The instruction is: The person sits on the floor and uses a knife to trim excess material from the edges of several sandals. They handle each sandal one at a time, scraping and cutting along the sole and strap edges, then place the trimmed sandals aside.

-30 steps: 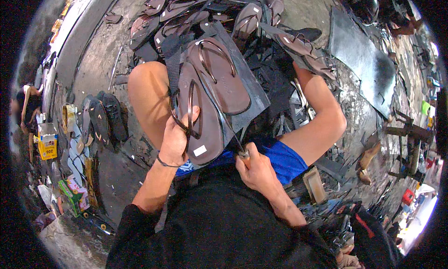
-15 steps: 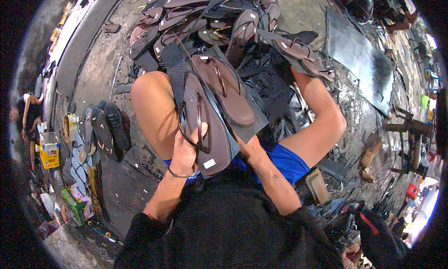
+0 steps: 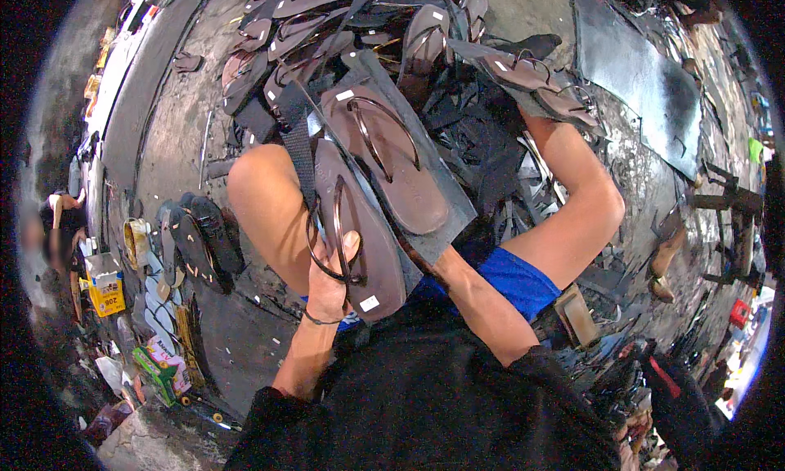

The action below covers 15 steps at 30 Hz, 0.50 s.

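Head view: left hand point(image 3: 331, 279) grips brown sandal point(image 3: 356, 238) on dark board point(image 3: 446, 205).

Left hand point(image 3: 331, 279) slid up near sandal point(image 3: 356, 234), now gripping strap loop point(image 3: 327, 242). Right hand, earlier visible at sandal's heel, now hidden beneath dark board point(image 3: 433, 217); only forearm shows. Sandals and board tilted more upright on lap.

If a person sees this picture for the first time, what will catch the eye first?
Most striking is the brown flip-flop sandal in the middle, resting over the person's lap, with the left hand gripping its dark strap. A second brown sandal lies beside it on a dark board. Beyond the knees, a heap of similar sandals covers the floor.
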{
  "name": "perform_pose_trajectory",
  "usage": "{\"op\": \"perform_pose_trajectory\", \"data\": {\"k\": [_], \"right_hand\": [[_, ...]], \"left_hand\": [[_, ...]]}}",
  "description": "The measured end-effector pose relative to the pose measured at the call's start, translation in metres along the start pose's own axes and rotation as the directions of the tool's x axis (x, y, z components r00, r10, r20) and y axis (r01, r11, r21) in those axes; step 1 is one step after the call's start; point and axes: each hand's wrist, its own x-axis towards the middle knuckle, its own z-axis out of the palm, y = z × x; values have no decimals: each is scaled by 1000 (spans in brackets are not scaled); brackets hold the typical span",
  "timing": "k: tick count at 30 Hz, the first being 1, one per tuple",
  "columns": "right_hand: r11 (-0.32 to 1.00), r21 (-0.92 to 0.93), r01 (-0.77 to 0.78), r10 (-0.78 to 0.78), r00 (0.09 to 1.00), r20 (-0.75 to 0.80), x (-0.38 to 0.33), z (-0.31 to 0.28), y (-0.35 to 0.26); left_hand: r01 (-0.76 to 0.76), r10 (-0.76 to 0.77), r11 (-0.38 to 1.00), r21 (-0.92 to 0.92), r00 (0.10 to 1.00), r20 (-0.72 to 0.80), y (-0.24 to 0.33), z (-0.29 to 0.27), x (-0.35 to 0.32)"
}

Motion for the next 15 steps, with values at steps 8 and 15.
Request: {"op": "perform_pose_trajectory", "data": {"k": [8, 15], "right_hand": [[990, 7, -139, 137, 982, 127, 6, -9, -5], [801, 520, 296, -170, 946, -276, 28, 25, -3]], "left_hand": [[-6, 3, 996, 94, 999, 35, 4, 3, 3], [24, -26, 997, 74, 999, 31, 5, -7, -4]]}}
